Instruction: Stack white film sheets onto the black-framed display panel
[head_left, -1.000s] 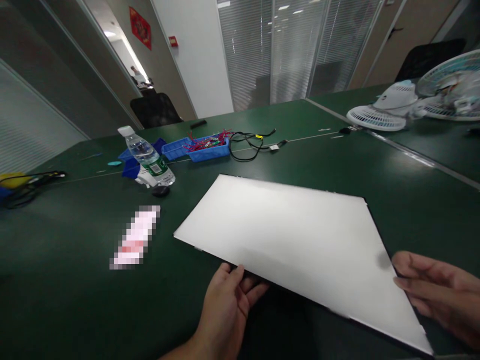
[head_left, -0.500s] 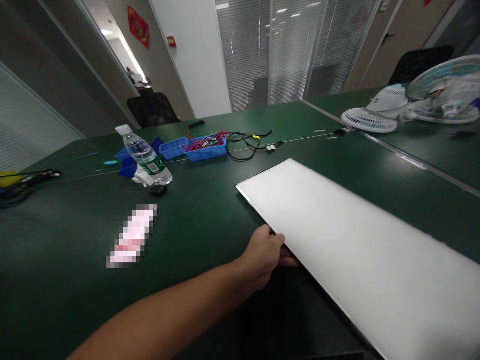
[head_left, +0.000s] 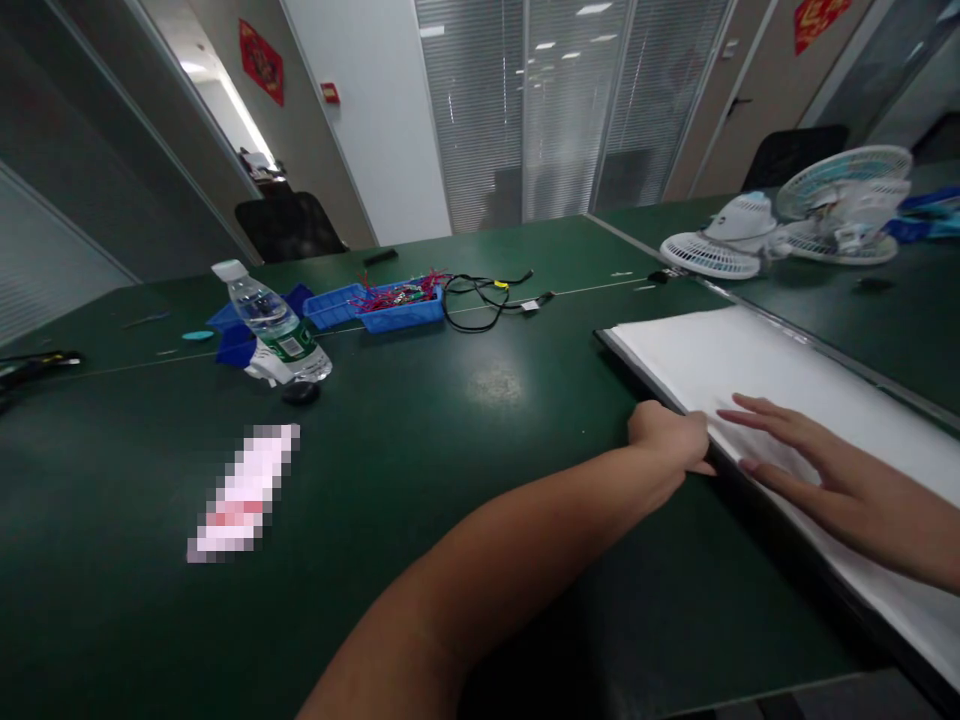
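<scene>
White panel [head_left: 795,365]: one, flat, dark-edged, at the right of the green table [head_left: 450,430]; near end runs out of view. Whether it rests fully on the tabletop, I cannot tell.
Panel's long axis: slants from far left to near right.
Left hand [head_left: 667,438]: clenched on the panel's long left edge, fingers partly hidden beneath; the forearm reaches in from the near side.
Right hand [head_left: 844,490]: unclenched, fingers spread over the white face; contact not certain.
Key relation: the panel lies to the right of the left hand's grip; that hand is nearer the far left corner, the right hand farther in over the face, their fingertips near each other.
Pink strip [head_left: 244,495]: one, blurred out, left, well apart from the panel.
Bottle [head_left: 274,325]: one, clear, green label, far left, leaning in my view.
Blue trays [head_left: 401,316]: far middle, holding red wires [head_left: 390,296].
Black cable [head_left: 476,328]: looped, just right of the trays.
Fan parts [head_left: 724,255]: white, far right.
</scene>
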